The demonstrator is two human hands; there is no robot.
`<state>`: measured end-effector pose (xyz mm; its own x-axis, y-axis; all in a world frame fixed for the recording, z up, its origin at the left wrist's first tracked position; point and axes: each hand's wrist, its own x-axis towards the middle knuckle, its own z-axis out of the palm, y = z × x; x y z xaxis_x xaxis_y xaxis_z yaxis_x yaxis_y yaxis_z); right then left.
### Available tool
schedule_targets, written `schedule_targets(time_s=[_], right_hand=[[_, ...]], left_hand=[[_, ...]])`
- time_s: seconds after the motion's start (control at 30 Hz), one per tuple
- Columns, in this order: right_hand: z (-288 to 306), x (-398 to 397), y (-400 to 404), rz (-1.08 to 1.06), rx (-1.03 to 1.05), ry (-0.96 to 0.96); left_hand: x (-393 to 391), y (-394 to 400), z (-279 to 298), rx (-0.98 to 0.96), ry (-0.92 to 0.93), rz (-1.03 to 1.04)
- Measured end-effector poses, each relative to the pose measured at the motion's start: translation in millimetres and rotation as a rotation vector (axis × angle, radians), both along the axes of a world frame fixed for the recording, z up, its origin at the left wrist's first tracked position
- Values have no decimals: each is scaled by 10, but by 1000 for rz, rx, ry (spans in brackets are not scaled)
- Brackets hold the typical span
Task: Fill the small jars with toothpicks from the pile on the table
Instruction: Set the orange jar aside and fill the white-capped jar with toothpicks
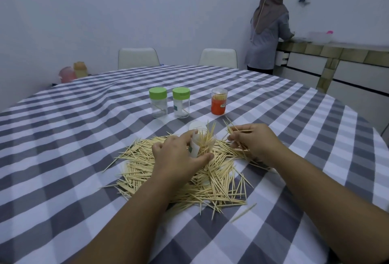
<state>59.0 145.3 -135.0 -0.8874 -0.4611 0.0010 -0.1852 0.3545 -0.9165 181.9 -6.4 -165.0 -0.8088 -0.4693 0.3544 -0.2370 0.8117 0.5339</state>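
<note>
Could tip the open jar gripped by left hand, spilling sticks, as right hand pinching toothpicks feeds them in

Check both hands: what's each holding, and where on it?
Left hand grips the open clear jar around its side wall, thumb in front. Right hand pinches a few toothpicks near their middle with its fingers.
</note>
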Motion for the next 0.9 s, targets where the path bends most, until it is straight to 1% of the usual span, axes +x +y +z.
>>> schedule_targets(time_s=[0.1,0.17,0.2,0.23,0.27,0.37,0.43,0.5,0.6,0.7,0.77,0.9], right_hand=[[28,-5,-14,38,-154,-105],[76,-7,-9,96,-194,-127],[114,-1,-4,125,-180,-103],[167,7,-1,148,-128,-40],[235,22,4,166,-33,62],[433,47,-44,232,368,457],[523,56,-120,273,590,701],[568,88,-197,317,727,923],[583,165,-277,441,830,1194],[580,263,-332,512,886,1321],[568,312,-372,539,912,1358],[550,369,-411,576,889,1292]], left_hand=[[3,1,10,-3,-11,14],[9,3,20,-5,-7,23],[11,4,24,-6,-7,27],[11,5,30,-5,-9,32],[10,6,28,-4,-14,36],[3,-1,26,-10,-24,53],[-1,-4,28,-10,-34,62],[-1,-3,27,-11,-41,66],[-1,-9,18,-21,-43,72],[-12,-19,8,-21,-47,75],[-13,-23,6,-25,-43,76],[-5,-23,3,-16,-28,69]])
